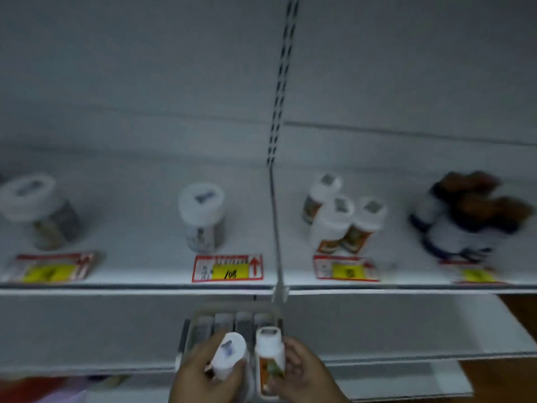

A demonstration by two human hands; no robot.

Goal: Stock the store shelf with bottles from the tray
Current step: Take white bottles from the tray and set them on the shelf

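Note:
At the bottom centre my left hand [200,370] grips a white-capped bottle [228,356], tilted. My right hand [302,373] grips a second white bottle with an orange label [268,359], held upright. Both are just above a grey tray [186,338] that holds several more bottles lying in a row. Above it runs the white store shelf [139,251]. Three matching white bottles with orange labels [340,219] stand right of the shelf's centre divider. The frame is blurred.
A wide white-lidded jar [203,219] stands left of the divider and another [37,210] at far left. Dark bottles with brown caps [470,216] cluster at far right. Red-and-yellow price tags [228,269] lie along the shelf's front. A lower shelf [406,330] extends below.

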